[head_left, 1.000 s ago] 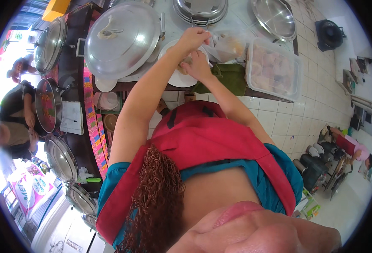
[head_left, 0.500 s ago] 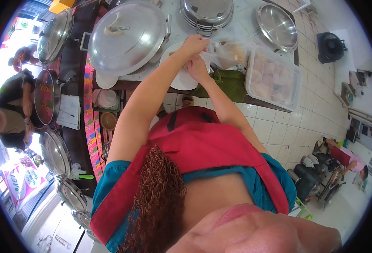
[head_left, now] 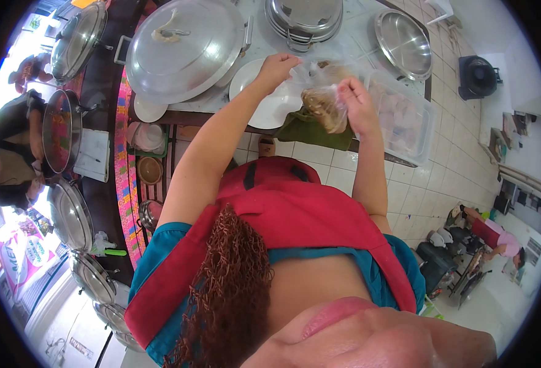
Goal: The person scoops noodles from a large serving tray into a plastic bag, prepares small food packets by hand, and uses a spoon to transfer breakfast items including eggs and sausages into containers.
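My right hand (head_left: 357, 105) is closed on a clear plastic bag of brown food (head_left: 323, 111), lifted over the green cloth (head_left: 316, 134) at the table's near edge. With fingers pinched, my left hand (head_left: 278, 69) grips the edge of a clear plastic bag (head_left: 300, 71) above the white plate (head_left: 264, 113). Whether both hands hold the same bag I cannot tell, since the thin plastic overlaps. More brown food in clear plastic shows just behind my right hand. Right of that hand is a clear plastic container (head_left: 399, 122) of pale, wrapped pieces.
A large lidded aluminium pot (head_left: 184, 52) stands on the left of the table. Stacked steel lids (head_left: 304, 21) sit at the back, and a round steel pan (head_left: 403, 44) is at the back right. Lidded steel dishes (head_left: 71, 218) line the left counter, where another person (head_left: 19, 147) stands.
My right hand has moved from beside my left hand over the plate to the right, and now holds up the bag of brown food. My left hand has stayed nearly in place.
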Demonstrator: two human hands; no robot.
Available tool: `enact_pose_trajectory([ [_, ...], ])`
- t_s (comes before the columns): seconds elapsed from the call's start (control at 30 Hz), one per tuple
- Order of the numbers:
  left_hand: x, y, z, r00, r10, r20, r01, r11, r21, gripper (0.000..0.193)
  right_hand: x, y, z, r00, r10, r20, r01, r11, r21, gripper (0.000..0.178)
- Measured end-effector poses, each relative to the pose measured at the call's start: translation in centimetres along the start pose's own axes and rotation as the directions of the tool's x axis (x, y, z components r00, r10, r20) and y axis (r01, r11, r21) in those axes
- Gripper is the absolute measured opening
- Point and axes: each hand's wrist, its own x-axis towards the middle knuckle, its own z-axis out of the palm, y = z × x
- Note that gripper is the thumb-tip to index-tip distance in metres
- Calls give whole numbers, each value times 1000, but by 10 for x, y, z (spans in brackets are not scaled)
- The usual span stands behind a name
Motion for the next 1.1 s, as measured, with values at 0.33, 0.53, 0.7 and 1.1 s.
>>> enact_pose_trajectory([
  [0.33,-31,-13,11,999,-41,-17,36,973,-228,25,101,65,-11,986,103,-128,-54,941,334,10],
  [0.53,-46,2,22,1000,-8,-17,3,960,-281,40,146,117,14,891,148,-428,-5,948,317,16],
  [0.7,-40,14,15,996,73,-58,-91,908,-410,44,127,138,38,930,-58,-363,-16,980,-197,20],
  [1.1,-34,2,23,1000,5,-25,-9,986,-165,37,76,74,0,782,-606,-147,67,315,-947,35],
])
